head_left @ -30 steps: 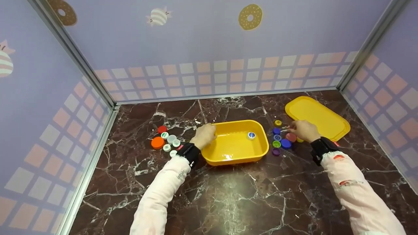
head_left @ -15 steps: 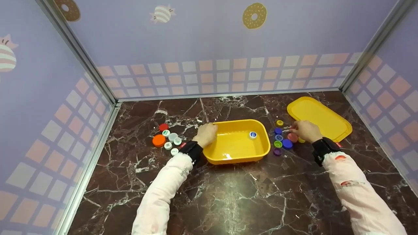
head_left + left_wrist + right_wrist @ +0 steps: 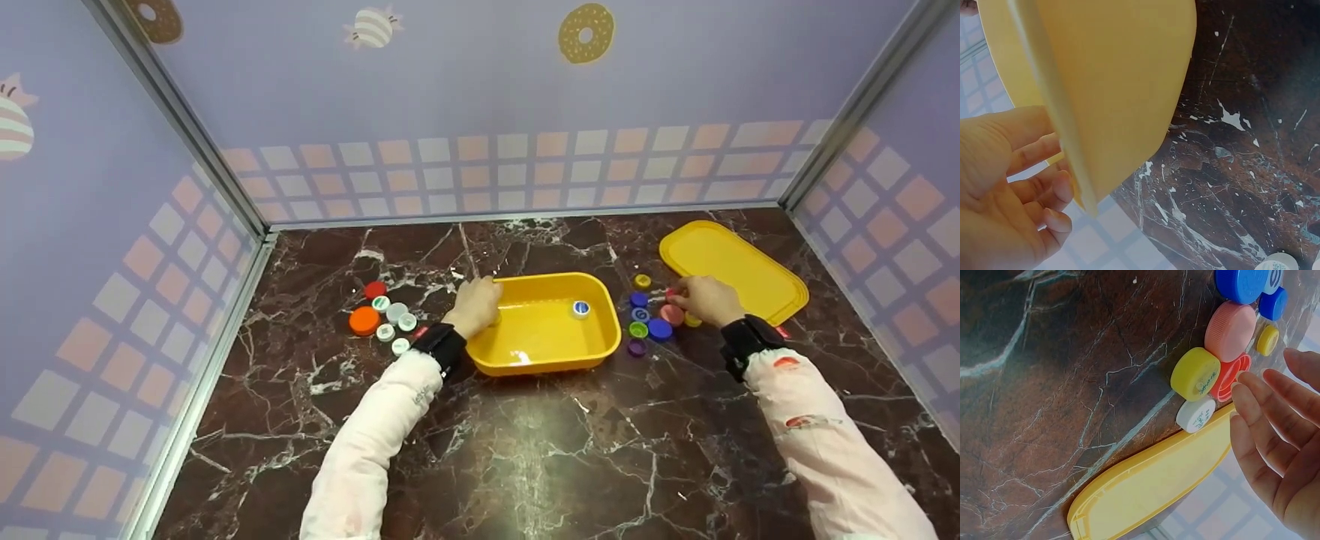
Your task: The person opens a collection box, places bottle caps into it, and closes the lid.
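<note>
Left hand (image 3: 474, 307) grasps the left end of a yellow plastic tub (image 3: 540, 367), fingers bent about the thin, smooth wall; tub is rectangular, round-cornered, glossy inside, with one small blue-and-white cap (image 3: 580, 309) on its floor toward the right end. Right hand (image 3: 706, 300) is clenched on nothing, fingers loosely bent. Red plastic cap (image 3: 1229, 378), round, hollow side showing with a ring inside, lies right at its fingertips; cannot tell whether skin touches it. Around that cap: ribbed pink cap (image 3: 1231, 332), yellow cap (image 3: 1196, 374) and white cap (image 3: 1196, 413) with dark marking. Flat yellow lid (image 3: 739, 270), rim ridged, lies just beyond the right hand on dark, white-veined marble-patterned tabletop (image 3: 525, 450).
</note>
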A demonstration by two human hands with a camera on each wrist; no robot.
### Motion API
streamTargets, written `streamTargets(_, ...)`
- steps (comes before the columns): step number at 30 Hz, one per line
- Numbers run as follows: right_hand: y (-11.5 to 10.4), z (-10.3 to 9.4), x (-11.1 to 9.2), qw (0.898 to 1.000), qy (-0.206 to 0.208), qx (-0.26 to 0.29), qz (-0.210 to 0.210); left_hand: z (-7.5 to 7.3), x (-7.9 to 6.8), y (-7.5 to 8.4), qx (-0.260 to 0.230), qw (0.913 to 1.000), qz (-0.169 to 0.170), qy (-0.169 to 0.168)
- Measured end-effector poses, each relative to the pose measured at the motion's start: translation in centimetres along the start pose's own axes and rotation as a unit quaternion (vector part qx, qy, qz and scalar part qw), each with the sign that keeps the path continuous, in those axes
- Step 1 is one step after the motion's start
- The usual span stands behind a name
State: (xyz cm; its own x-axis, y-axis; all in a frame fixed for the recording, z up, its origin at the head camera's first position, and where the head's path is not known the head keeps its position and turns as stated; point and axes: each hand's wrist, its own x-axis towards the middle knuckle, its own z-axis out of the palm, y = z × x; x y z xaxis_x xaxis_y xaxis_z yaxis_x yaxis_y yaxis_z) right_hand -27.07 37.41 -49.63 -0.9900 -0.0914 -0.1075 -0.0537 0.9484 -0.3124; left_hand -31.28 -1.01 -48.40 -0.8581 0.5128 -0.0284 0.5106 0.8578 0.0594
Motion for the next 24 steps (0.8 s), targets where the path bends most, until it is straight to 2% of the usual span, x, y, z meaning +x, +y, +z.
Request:
streamTargets(9, 0.3, -0.4, -0.2, 1.000, 0.015, -0.012, -0.022, -0.2, 0.0, 0.0, 0.005, 1.0000, 0.000, 0.000)
streamTargets(18, 1.1, -0.6, -0.4, 1.000, -0.016, 0.000, -0.021, -0.3, -0.3, 0.0, -0.018, 0.9997, -0.004, 0.016)
streamTargets(24, 1.6, -0.4, -0.6, 0.999, -0.040, 0.013, -0.003, -0.5, -0.5, -0.4, -0.023, 0.9992, 0.001, 0.031)
